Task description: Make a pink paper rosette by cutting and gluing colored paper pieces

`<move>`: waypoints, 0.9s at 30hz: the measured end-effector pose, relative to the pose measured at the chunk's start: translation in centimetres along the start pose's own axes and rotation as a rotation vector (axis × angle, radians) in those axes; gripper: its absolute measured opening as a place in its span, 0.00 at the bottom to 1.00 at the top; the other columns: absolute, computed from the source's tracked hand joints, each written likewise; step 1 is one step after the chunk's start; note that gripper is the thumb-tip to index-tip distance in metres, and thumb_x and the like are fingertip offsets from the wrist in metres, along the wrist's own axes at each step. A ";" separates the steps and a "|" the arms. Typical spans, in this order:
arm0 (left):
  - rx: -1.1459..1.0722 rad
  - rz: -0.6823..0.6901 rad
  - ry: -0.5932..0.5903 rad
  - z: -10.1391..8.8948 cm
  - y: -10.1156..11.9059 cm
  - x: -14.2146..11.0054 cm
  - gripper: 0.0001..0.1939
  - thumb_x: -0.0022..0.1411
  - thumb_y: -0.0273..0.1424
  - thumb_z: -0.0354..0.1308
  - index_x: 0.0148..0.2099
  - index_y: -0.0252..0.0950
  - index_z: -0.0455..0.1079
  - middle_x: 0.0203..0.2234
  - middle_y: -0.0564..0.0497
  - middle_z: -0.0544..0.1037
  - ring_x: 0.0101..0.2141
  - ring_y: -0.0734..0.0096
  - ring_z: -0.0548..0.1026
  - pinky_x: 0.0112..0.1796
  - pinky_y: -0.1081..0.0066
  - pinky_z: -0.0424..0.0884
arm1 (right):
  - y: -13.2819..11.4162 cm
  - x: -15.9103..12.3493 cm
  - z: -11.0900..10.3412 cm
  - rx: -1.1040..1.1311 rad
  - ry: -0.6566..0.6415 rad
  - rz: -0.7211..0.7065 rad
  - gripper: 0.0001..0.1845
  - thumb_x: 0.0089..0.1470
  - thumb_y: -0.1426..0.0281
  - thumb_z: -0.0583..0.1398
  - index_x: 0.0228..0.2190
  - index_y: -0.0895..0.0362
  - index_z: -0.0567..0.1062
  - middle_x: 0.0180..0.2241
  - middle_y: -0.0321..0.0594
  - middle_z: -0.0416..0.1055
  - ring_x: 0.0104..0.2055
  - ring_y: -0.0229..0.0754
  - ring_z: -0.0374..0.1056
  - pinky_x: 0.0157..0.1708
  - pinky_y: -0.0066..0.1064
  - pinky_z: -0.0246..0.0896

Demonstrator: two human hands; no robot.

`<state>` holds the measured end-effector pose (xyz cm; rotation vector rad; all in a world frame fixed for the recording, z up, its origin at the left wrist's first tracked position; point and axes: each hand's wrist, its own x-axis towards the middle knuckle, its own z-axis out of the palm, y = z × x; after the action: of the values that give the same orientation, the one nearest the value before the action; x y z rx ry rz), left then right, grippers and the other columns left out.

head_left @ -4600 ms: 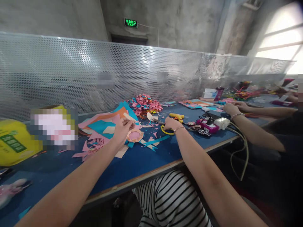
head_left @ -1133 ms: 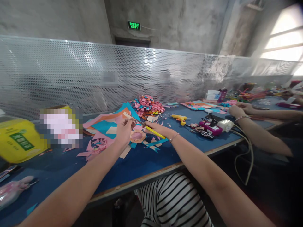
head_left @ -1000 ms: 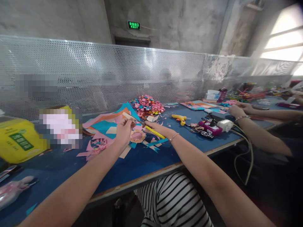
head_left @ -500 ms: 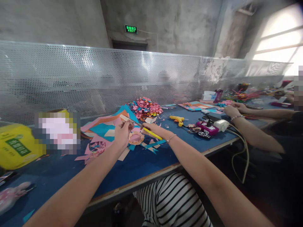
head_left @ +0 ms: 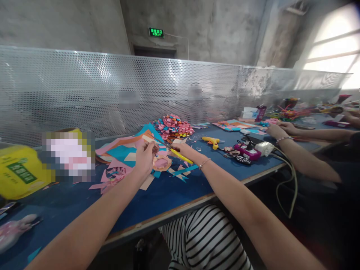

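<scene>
My left hand [head_left: 145,156] pinches a cream paper strip [head_left: 147,138] whose end sticks out above the fingers. My right hand [head_left: 184,150] is wrapped around yellow-handled scissors [head_left: 181,155]. Their dark blades point left and reach the paper at my left fingertips; whether they are cutting through it I cannot tell. Just below both hands, a round pink paper piece with a cream frilled edge [head_left: 162,162] lies on the blue table [head_left: 157,210]. Blue and cream paper scraps [head_left: 180,173] are scattered beside it.
Coloured paper sheets [head_left: 120,152] and a heap of small paper pieces [head_left: 173,126] lie behind my hands. To the right are a yellow glue gun [head_left: 211,141] and a purple power strip [head_left: 247,151]. A co-worker's hand [head_left: 277,131] works farther right. A yellow bag [head_left: 22,170] stands left.
My right hand has brought the scissors left from beside the scraps to the paper at my left hand. During the last second both hands stay nearly in place, and the view shifts slightly.
</scene>
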<state>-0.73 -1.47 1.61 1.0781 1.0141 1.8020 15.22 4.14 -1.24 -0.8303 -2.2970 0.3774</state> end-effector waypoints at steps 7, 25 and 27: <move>0.035 -0.004 -0.042 -0.2 -0.3 0.1 0.09 0.43 0.30 0.57 0.20 0.35 0.59 0.19 0.54 0.70 0.26 0.76 0.70 0.31 0.74 0.67 | 0.1 -0.3 -0.2 0.115 0.041 0.059 0.19 0.52 0.56 0.53 0.36 0.58 0.65 0.28 0.36 0.64 0.28 0.35 0.58 0.30 0.28 0.55; 0.384 -0.020 -0.314 -0.4 -1.3 0.0 0.10 0.37 0.34 0.64 0.24 0.35 0.69 0.16 0.54 0.72 0.19 0.74 0.69 0.23 0.74 0.65 | -1.1 0.0 0.1 0.532 0.288 0.059 0.20 0.48 0.58 0.57 0.39 0.55 0.58 0.35 0.39 0.64 0.37 0.38 0.62 0.38 0.32 0.60; 0.449 -0.008 -0.338 -0.4 -1.6 0.2 0.10 0.36 0.32 0.64 0.25 0.35 0.70 0.18 0.53 0.73 0.22 0.72 0.70 0.25 0.72 0.66 | -1.2 0.1 -0.1 0.599 0.322 0.024 0.21 0.46 0.59 0.58 0.38 0.54 0.58 0.36 0.40 0.64 0.38 0.39 0.62 0.39 0.33 0.60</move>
<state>-0.84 -0.83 0.10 1.5835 1.2343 1.3484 14.72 3.27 -0.56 -0.5602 -1.7335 0.8258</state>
